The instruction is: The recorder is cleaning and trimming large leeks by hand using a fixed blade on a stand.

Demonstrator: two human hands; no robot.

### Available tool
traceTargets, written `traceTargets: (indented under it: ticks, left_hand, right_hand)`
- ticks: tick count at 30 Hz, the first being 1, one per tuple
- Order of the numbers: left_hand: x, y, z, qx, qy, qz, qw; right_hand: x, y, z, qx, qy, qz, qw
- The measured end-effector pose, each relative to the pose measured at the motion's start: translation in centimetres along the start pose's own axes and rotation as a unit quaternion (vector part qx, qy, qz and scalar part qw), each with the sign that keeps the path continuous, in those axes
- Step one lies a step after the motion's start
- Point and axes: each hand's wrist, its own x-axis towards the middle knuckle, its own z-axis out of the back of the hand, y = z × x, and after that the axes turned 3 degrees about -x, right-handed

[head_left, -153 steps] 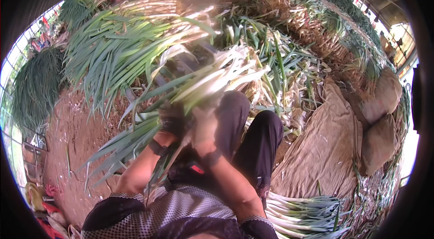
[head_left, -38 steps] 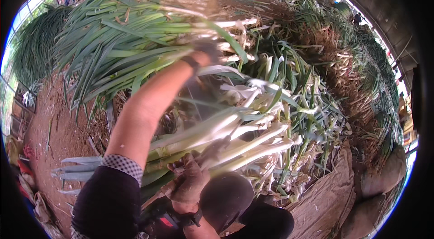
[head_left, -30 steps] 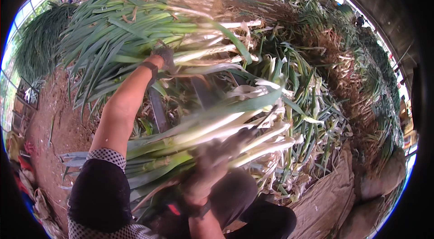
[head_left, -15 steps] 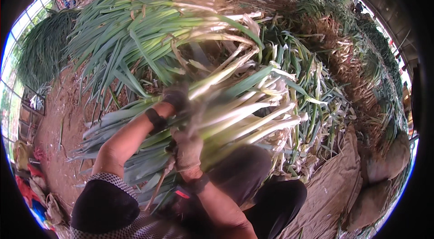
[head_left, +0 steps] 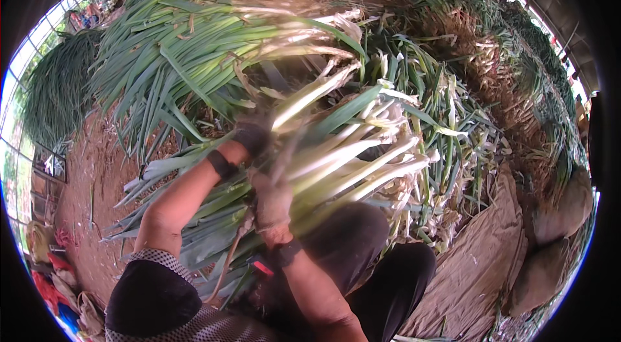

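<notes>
Your left hand [head_left: 253, 136] sits on top of the bundle of green onions [head_left: 323, 161] lying across your lap, its dark glove blurred; the fingers seem to curl over the stalks, but you cannot tell whether they truly grip or only press down. Your right hand [head_left: 272, 199], in a pale glove, is just beside it, lower on the same bundle, fingers wrapped around the stalks from the near side; the fingertips are buried among the leaves and do not show.

The bundle runs from lower left to upper right: green leaves trail out toward the dirt floor [head_left: 84, 212] on your left, while the white stalk ends fan out on the right, above your dark trousers [head_left: 362, 258]. The middle of the bundle is smeared by motion, so single stalks are hard to pick out there.

Behind the bundle rises a large heap of green onions [head_left: 207, 38], its far edge bent by the lens. On your right lies a brown sack cloth [head_left: 479, 277], partly cut off by the dark rim. A small red object [head_left: 262, 268] peeks out below your right wrist, too hidden to name. At the lower left edge, coloured things [head_left: 52, 277] are squeezed beyond recognition.
</notes>
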Motion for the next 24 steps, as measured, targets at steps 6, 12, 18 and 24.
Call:
traceTargets:
  ticks: [6, 12, 18, 24]
  left_hand:
    - [-2.2, 1.5, -1.1, -0.106, 0.082, -0.047, 0.99]
    - [-8.8, -1.2, 6.5, -0.207, 0.185, 0.006, 0.961]
    - [-14.7, 3.2, 4.7, -0.046, 0.073, -0.026, 0.996]
    - [-17.6, 3.9, 6.2, -0.042, 0.099, 0.012, 0.994]
  right_hand:
    - [1.7, 0.9, 0.8, -0.025, -0.04, 0.101, 0.994]
    - [3.7, -0.1, 2.6, -0.041, -0.022, 0.025, 0.999]
    - [3.6, -0.3, 1.8, 0.07, -0.028, -0.055, 0.996]
    - [2.8, -0.8, 1.4, -0.099, -0.012, 0.026, 0.995]
